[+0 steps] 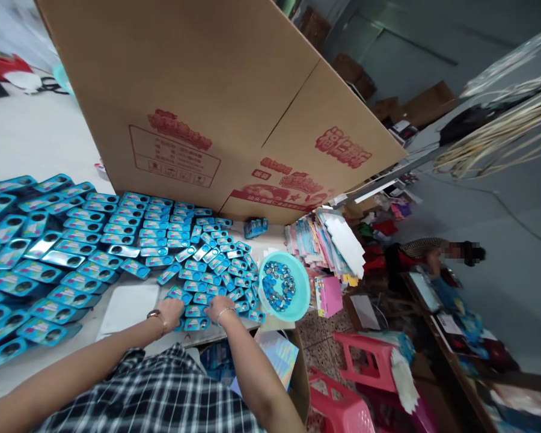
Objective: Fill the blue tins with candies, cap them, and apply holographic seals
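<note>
Small blue tins (197,311), each with a round opening in its top, lie in short stacked rows on the white table in front of me. At the left end of the nearest rows is my left hand (171,314), fingers curled against the tins. My right hand (218,309) pinches at the right end of the same rows, fingers bent onto a tin and partly hidden. A turquoise bowl (303,288) holding many small round blue and silver pieces (277,287) stands to the right of that hand.
A large cardboard carton (184,66) leans over the table's back. More blue tins (79,234) cover the left side. A pale flat lid or tray (128,307) lies near my left wrist. Stacked printed cards (320,234), pink stools (365,355) and another person (426,252) are to the right.
</note>
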### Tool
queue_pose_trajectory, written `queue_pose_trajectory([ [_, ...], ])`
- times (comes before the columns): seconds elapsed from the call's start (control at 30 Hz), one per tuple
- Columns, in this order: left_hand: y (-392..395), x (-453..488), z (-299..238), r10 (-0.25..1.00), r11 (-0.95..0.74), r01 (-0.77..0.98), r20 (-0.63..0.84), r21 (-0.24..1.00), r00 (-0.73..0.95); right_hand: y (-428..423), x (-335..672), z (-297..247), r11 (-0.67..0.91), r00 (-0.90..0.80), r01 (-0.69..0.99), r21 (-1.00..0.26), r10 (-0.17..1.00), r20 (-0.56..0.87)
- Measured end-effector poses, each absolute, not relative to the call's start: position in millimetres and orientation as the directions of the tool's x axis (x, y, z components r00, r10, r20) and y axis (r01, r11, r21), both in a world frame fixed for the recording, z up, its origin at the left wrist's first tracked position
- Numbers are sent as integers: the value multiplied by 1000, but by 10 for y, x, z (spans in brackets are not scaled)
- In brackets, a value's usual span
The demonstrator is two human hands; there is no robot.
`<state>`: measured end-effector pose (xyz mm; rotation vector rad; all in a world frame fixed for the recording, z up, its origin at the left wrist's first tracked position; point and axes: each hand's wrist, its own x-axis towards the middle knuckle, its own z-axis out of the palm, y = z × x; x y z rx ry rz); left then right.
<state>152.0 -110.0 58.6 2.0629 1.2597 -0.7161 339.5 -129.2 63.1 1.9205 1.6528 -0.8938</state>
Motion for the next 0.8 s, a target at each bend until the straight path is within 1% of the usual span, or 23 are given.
queue_pose_trajectory([
  [0.1, -1107, 1498, 548, 582, -371, 902, -701, 222, 412, -1195, 3317, 637, -156, 59, 986, -65, 674, -736],
  [0.2, -1122, 1475, 506, 592, -360, 906, -696, 223, 407, -1215, 3377, 684, -125, 5, 986, -110, 681, -733],
  [0.27, -1131, 1468, 493, 598, -348, 909, -693, 228, 403, -1272, 3493, 734, -127, -2, 984, -124, 692, -722],
  [0.33, -1134, 1467, 493, 600, -339, 911, -691, 236, 402, -1334, 3645, 785, -150, 34, 983, -101, 704, -710],
  [0.4, -1131, 1470, 500, 600, -336, 911, -691, 240, 403, -1385, 3799, 819, -184, 95, 982, -52, 706, -702],
  [0.53, -1112, 1473, 504, 587, -354, 903, -693, 245, 419, -1448, 3997, 804, -244, 199, 969, 40, 672, -714],
  [0.7, -1095, 1466, 499, 587, -366, 896, -685, 250, 431, -1463, 4079, 725, -280, 257, 956, 89, 648, -717],
  [0.8, -1088, 1468, 508, 592, -354, 897, -678, 266, 435, -1444, 4101, 706, -286, 264, 954, 95, 640, -721],
])
